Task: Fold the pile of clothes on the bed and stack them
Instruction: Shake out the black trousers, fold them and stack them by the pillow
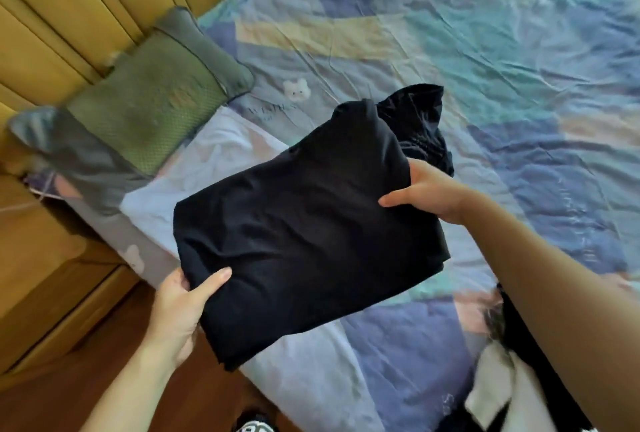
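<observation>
No text could be read with certainty; the patchwork bedsheet in blue, lilac and pale yellow carried faint dark lettering just beneath a small white bear print, too blurred to make out; fainter lettering near its lower edge was likewise illegible.

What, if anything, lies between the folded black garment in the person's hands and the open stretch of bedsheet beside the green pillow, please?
Nothing visible does. The folded black garment, held by the left hand and right hand, hangs over the patchwork bedsheet. A crumpled black garment lies just behind it, away from the green pillow.
</observation>
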